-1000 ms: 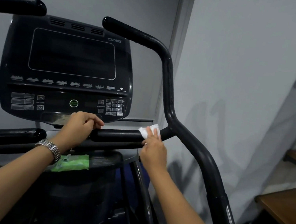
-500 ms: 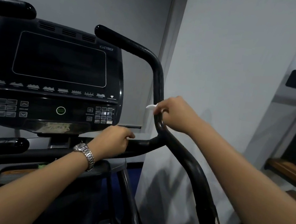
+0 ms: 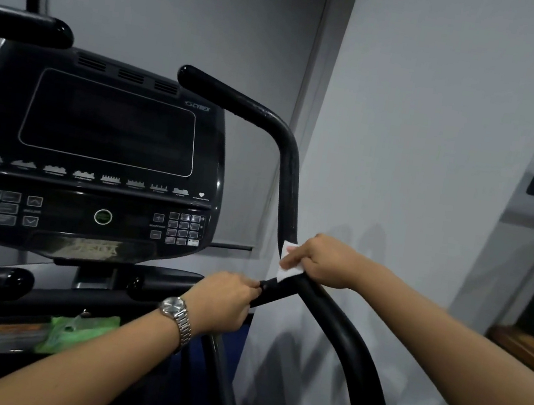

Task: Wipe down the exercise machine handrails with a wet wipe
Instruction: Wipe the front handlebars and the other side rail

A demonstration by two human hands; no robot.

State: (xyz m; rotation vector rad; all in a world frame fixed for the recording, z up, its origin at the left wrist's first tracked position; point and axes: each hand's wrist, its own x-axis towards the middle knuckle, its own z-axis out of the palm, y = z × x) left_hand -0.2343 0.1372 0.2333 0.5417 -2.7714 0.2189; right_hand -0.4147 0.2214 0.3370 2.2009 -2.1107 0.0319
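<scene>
Now right hand (image 3: 322, 261) presses a white wipe (image 3: 289, 264) against the black handrail (image 3: 290, 185), fingers closed on it. Left hand (image 3: 221, 299) grips the short crossbar (image 3: 274, 292) just beside.

Right hand: your right hand (image 3: 321, 260) presses a white wet wipe (image 3: 289, 264) against the black right handrail (image 3: 290, 185) at its bend.
Left hand: your left hand (image 3: 221, 301), wristwatch (image 3: 177, 315) on, grips the short crossbar (image 3: 274, 292).
Console: dark console (image 3: 92, 155); green wipes pack (image 3: 76, 333) lies below it.
</scene>
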